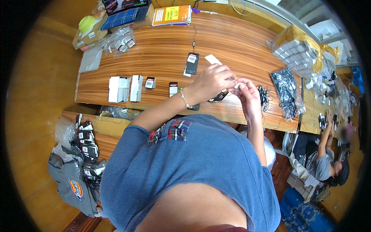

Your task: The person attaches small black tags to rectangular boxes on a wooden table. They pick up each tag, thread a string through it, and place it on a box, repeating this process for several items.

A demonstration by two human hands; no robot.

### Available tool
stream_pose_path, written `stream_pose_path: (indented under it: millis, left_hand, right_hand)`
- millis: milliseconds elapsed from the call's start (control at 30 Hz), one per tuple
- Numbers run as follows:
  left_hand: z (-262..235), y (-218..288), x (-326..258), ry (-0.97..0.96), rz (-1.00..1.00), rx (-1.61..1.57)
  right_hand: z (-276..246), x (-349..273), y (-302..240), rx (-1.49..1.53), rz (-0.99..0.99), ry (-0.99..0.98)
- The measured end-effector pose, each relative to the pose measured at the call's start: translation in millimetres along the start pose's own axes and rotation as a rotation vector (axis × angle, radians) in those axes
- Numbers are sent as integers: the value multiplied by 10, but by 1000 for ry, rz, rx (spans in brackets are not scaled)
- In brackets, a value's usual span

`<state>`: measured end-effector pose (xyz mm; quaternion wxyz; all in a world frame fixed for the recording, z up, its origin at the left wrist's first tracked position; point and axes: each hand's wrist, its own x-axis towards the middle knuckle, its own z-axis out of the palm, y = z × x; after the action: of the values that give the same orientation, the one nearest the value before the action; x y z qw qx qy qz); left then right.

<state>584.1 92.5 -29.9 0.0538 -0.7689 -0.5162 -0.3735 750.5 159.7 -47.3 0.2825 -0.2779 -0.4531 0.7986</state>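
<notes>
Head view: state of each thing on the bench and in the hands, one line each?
Left hand: raised, fingers pinched on small white piece.
Right hand: pinching the same piece.
Black hang tag: flat on table, string attached.
White card stacks: in a row.
Clear bag of white boxes: tied shut with gold ribbon.
Notebook: closed.

A long wooden surface (162, 54) with streaked brown grain runs across the far part of the scene, its near edge curving with the lens. A lower wooden bench (106, 133) stands near it on the left. The floor (38, 100) is smooth, warm yellow-brown. Daylight enters from a pale window frame (278, 13) at the far right. A blue patterned mat (305, 212) lies near right.
</notes>
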Motion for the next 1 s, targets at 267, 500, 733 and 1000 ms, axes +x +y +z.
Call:
stream_pose_path:
  millis: [267,500,733,1000]
  left_hand:
    - [54,-52,28,-18,147,73]
    - [107,-84,-39,-33,-53,-110]
    - [163,-32,-74,122,-467,-473]
    - [165,-56,-92,62,-403,-680]
  right_hand:
    - [-23,60,156,150,43,116]
    - [-127,115,-72,44,-230,306]
    - [-214,168,-209,400,-331,-169]
    - [-122,241,-190,838,-189,-414]
